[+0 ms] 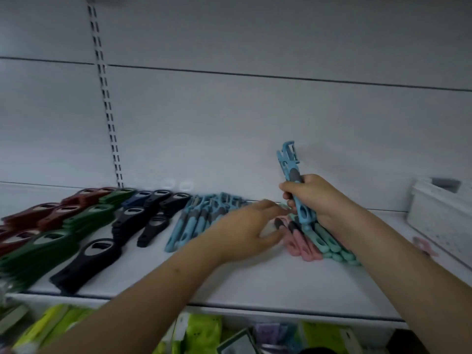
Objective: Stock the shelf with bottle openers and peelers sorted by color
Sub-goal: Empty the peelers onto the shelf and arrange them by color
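Observation:
My right hand (310, 198) grips a blue peeler (293, 175) upright, blade end up, above the white shelf (229, 284). Below it lie pink peelers (296, 241) and mint-green peelers (332, 245) in a heap. My left hand (245, 231) reaches flat over the row of blue peelers (196, 221), fingers stretched toward the pink ones. At the left, bottle openers lie in colour rows: red (38, 215), green (51, 241), dark blue (138, 198) and black (86, 264).
A white perforated box (439, 215) stands at the shelf's right end, with one pink peeler (425, 245) beside it. Green packaged goods (201, 330) fill the shelf below. A slotted upright (107, 108) runs up the white back panel.

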